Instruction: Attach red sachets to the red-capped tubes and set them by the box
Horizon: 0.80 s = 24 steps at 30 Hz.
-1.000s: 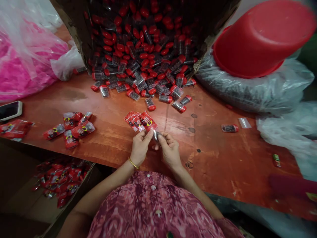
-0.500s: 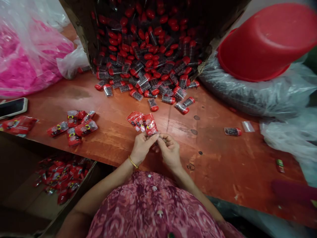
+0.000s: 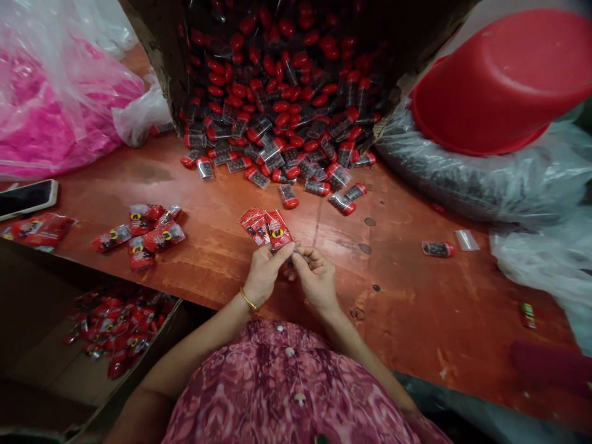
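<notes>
My left hand [image 3: 263, 274] is closed on a small fan of flat red printed packets [image 3: 279, 228], which stick out above its thumb and fingers. My right hand [image 3: 318, 280] meets it at the fingertips, thumb and forefinger pinched together just below the packets. Something small and dark shows between the right fingers, but its kind cannot be made out. Beyond the hands lie many clear vials with red caps [image 3: 288, 196] and dark contents, spilling from a tipped cardboard box [image 3: 160, 68]. Filled red packets [image 3: 164, 237] sit in a cluster to the left.
A carton [image 3: 44, 357] holding red packets stands below the table's left edge. A phone [image 3: 28, 198] and a bag of pink pieces [image 3: 55, 117] are at left. At right, a red bucket [image 3: 499, 86] rests on a plastic sack [image 3: 462, 179]. One vial [image 3: 437, 249] lies apart on the table.
The view has shifted slightly, so things on the table appear a little further right. Both hands stay together, with small finger movements at the packets' lower edge.
</notes>
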{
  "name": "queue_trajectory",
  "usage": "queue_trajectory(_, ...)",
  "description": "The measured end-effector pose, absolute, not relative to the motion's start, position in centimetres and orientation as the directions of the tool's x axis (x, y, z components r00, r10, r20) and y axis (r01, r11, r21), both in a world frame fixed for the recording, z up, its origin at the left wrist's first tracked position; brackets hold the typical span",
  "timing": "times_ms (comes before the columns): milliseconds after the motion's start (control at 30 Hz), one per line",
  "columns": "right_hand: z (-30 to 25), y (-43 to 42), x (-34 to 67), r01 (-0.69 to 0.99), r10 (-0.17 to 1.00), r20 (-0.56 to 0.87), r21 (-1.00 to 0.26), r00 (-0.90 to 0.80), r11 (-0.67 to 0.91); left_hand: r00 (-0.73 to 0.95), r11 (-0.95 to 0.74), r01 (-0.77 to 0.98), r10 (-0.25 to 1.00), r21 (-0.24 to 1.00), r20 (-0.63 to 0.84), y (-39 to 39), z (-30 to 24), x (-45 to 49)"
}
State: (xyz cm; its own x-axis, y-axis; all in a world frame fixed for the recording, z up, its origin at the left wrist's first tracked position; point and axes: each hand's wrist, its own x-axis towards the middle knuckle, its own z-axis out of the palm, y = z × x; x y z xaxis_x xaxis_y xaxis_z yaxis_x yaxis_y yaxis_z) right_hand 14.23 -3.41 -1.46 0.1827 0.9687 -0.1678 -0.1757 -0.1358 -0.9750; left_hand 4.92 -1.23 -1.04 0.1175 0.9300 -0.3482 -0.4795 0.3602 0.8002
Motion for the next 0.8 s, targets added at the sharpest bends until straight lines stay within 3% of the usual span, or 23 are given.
queue_trajectory(233, -2.3, -3.9, 14.1, -0.039, 0.975, -0.019, -0.999, 0.222, -0.011, 0.092, 0.377, -0.486, 0.919, 0.788, -0.383, -0.3, -0.6, 4.6)
queue_trajectory(500, -1.7, -3.4, 14.5, -0.285, 0.972, -0.188, -0.948, 0.139, -0.143, 0.148, 0.335, -0.329, 0.942, 0.883, -0.302, -1.6, -0.9, 5.1)
queue_trajectory(633, -1.2, -3.1, 14.7, -0.238, 0.968, -0.183, -0.961, 0.172, -0.139, 0.023, 0.192, -0.331, 0.980, 0.924, -0.195, -1.4, -1.0, 4.4)
queue_trajectory(800, -0.8, -2.9, 14.4, -0.173, 0.955, -0.142, -0.980, 0.260, -0.098, 0.031, 0.225, -0.148, 0.974, 0.963, -0.223, -2.1, -1.3, 4.4)
